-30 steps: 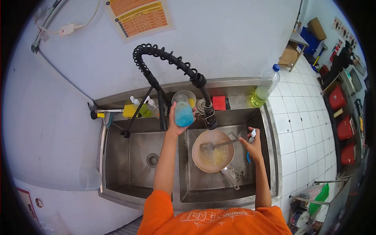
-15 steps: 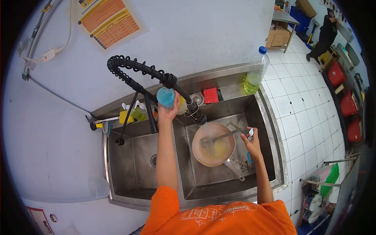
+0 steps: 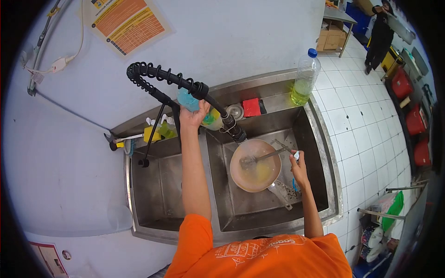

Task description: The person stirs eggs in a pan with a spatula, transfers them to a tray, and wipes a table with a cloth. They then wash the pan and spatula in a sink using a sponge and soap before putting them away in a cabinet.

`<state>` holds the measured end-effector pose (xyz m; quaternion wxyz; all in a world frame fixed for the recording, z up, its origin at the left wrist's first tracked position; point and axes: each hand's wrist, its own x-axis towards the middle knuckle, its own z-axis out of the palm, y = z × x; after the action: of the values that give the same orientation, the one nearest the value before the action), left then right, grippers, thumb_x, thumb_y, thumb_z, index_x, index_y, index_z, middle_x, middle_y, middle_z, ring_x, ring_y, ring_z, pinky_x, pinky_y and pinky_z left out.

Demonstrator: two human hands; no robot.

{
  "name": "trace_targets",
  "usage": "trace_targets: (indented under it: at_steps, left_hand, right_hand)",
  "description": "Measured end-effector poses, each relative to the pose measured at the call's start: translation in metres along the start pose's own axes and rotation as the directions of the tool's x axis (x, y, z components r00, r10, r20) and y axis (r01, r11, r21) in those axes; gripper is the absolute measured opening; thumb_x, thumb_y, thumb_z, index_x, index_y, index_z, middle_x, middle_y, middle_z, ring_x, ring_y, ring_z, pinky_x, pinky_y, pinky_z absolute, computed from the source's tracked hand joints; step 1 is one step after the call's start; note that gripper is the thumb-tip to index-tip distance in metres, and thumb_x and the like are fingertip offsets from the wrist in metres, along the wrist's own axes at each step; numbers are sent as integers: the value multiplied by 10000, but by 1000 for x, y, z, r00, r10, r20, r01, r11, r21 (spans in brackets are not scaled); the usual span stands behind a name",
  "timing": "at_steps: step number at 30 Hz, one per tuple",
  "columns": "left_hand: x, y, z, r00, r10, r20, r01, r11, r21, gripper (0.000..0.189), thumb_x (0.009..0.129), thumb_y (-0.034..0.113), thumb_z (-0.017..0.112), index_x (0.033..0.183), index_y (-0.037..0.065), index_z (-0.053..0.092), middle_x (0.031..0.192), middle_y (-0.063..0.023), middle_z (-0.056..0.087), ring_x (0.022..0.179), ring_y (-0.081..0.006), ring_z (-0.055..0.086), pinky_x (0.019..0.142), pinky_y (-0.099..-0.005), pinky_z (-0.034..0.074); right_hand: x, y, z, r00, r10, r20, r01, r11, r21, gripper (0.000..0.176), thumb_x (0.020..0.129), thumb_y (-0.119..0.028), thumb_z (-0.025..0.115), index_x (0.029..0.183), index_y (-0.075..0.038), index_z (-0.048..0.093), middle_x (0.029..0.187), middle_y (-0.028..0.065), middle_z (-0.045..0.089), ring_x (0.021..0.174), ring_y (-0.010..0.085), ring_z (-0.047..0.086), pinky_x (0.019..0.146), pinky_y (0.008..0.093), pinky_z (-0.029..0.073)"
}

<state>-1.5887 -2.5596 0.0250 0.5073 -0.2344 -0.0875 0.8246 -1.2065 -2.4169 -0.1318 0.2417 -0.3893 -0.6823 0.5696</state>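
My left hand [image 3: 192, 118] is closed around a translucent blue container [image 3: 188, 99], raised at the back of the sink and partly behind the black spring faucet [image 3: 169, 83]. Just right of that hand stands a bottle with yellow-green contents [image 3: 212, 121], partly covered by the fingers. My right hand [image 3: 299, 167] grips a small white nozzle top [image 3: 296, 155] over the right basin; a blue curved piece [image 3: 295, 185] shows below the fingers. Near it, a frying pan [image 3: 252, 183] with cloudy yellowish liquid holds a dark-headed utensil [image 3: 266, 156], its handle reaching toward this hand.
A large bottle of green liquid [image 3: 303, 83] stands on the back right ledge, with a red sponge [image 3: 251, 107] farther left. A yellow sponge [image 3: 151, 135] and brushes [image 3: 129, 146] lie at the left. Beyond the tiled floor [image 3: 357, 125], a person [image 3: 381, 39] carries a tray.
My left hand has moved up and slightly left, taking the blue container partly behind the faucet. The right hand stays over the basin. The distant person has shifted.
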Motion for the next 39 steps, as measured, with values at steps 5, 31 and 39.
trace_targets:
  at_steps: [5,31,39]
  left_hand:
    - [1,4,-6,996,-64,-63,55,989,-139,742,780,314,642,1262,-6,178,1173,-251,453,1043,-376,530,868,-482,511]
    - [-37,-117,-256,733,214,645,-282,-769,574,775,624,159,777,1232,41,312,1209,-182,445,1123,-340,472,956,-411,381]
    - [-36,-116,-266,735,235,636,-304,-724,619,785,618,153,788,1225,40,304,1211,-189,442,1138,-329,472,961,-401,384]
  right_hand:
    - [-3,9,5,1000,11,6,-11,1000,-29,244,922,-233,483,1113,-85,453,768,-1,442,629,86,418,549,241,383]
    - [4,-163,2,980,-195,36,167,908,383,238,961,-213,429,1097,-24,479,920,74,595,825,132,600,691,262,483]
    - [-6,-180,2,973,-228,-39,229,924,306,233,965,-210,418,1099,-30,479,885,62,597,812,118,591,665,230,454]
